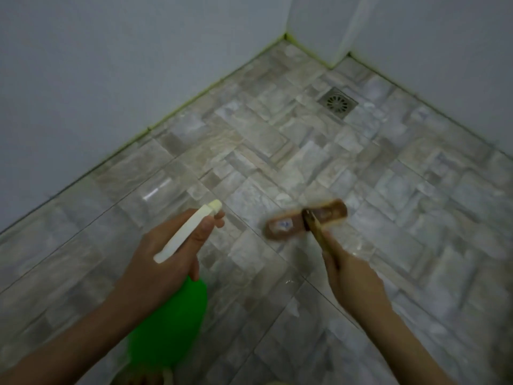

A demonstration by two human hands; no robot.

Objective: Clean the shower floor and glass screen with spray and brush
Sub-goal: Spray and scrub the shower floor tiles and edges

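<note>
- Left grip (166, 254) is clenched round the neck of the green spray bottle (172, 323). The cream nozzle (215, 205) points forward and out over the floor (402, 207).
- Right grip (352, 276) grasps the thin handle (319, 232) of the brush (291, 223).
- The brown brush head is blurred, low on the tiles just ahead of the right grip. Can't tell if it touches.
- The floor has grey stone-pattern tiles with a wet sheen.
- Metal drain (337, 102) sits near the far corner, well apart from the brush.
- Plain grey walls (83, 79) meet the floor, with a yellowish line along their base.
</note>
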